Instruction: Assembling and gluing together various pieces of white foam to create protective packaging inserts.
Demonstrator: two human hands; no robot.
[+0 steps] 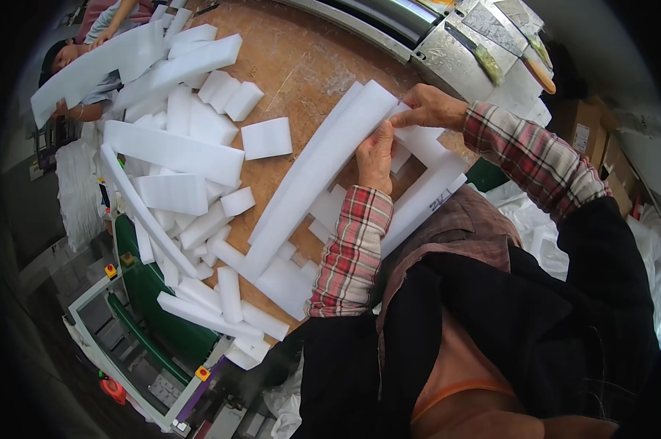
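A long white foam strip (312,175) lies slantwise on the wooden table (301,66), over a white foam frame piece (426,194). My left hand (376,157) presses flat on the strip's upper end. My right hand (431,108) pinches the foam at that same end, fingers closed on its edge. Both forearms wear red plaid sleeves.
A heap of white foam offcuts (177,161) covers the table's left side, some hanging over its edge. Another person (74,66) stands at far left holding a long foam piece. A metal machine (455,44) sits at the far side, a green and white frame (140,329) below the table.
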